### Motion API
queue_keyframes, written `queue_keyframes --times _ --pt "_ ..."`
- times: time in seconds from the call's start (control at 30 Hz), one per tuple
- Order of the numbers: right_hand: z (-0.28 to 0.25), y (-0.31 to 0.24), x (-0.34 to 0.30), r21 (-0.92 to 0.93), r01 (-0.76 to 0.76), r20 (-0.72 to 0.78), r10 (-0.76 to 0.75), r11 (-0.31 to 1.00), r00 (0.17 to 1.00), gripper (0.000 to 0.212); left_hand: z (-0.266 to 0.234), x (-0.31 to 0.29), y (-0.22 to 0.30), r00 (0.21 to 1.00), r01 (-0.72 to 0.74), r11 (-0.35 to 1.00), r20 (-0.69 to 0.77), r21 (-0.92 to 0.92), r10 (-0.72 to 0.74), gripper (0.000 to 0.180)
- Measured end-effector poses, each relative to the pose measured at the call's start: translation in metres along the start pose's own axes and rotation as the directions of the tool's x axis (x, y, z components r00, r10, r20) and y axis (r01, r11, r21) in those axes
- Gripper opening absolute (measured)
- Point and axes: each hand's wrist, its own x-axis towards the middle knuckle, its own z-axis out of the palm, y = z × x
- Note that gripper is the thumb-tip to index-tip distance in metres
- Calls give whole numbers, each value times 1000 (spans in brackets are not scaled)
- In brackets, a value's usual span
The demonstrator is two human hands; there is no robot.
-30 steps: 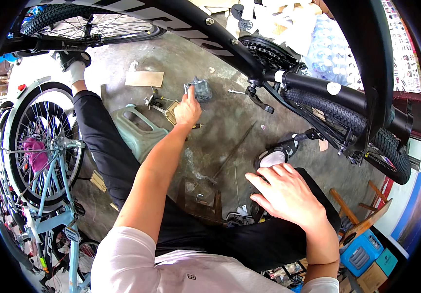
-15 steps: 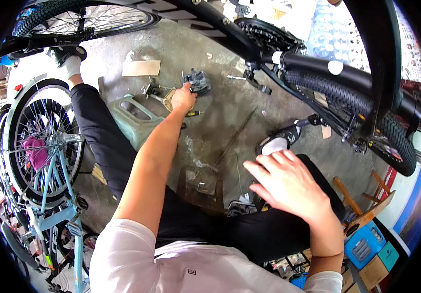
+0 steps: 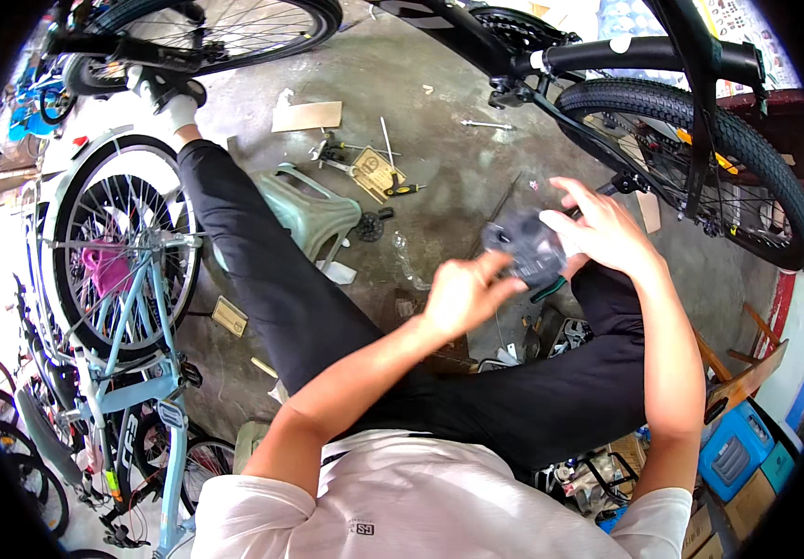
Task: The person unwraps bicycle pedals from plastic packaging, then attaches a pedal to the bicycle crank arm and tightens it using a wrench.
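Above my right thigh I hold a dark, blocky packet (image 3: 525,250), blurred by motion, that looks like bicycle pedals in clear plastic. My left hand (image 3: 465,293) pinches its near left edge between thumb and fingers. On its right side, my right hand (image 3: 599,231) grips it with the thumb on top and the index finger raised. A green-handled tool (image 3: 548,291) lies below the packet, partly hidden. Over my lap the bicycle frame (image 3: 639,58) spans the far side, with its chainring (image 3: 523,33) and rear wheel (image 3: 765,163) in view.
A pale green plastic stool (image 3: 313,210) lies tipped on the floor. Near it are a screwdriver (image 3: 408,189), cardboard pieces (image 3: 307,116) and a metal axle (image 3: 487,125). A light blue bicycle (image 3: 155,307) stands at left. At lower right sits a blue case (image 3: 735,449).
My left hand has lifted the packet from the floor beside the tools and brought it near me. My right hand has moved up and taken hold of it too. The view has shifted.
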Motion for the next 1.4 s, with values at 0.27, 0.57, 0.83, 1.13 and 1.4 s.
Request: queue_keyframes --times 0.27,0.57,0.83,1.13,1.4 --pt "19 -18 -42 340 191 49 -220 921 974 47 -22 -25 19 903 -425 902 100 74 417 43" --pt "30 -57 -67 43 491 -404 -435 870 805 31 -51 -32 18 953 -230 940 -252 -250 166 41" --pt "37 -71 -31 -4 605 -514 -520 796 682 20 -71 -9 53 909 -134 986 -410 -100 82 29" --pt "31 -72 -22 -123 543 -465 -532 831 708 22 -73 8 42 982 -5 983 -184 -185 -29 23" --pt "33 -65 -8 -48 519 -369 -498 854 785 29 -63 14 38 936 285 755 1 -591 -353 8"
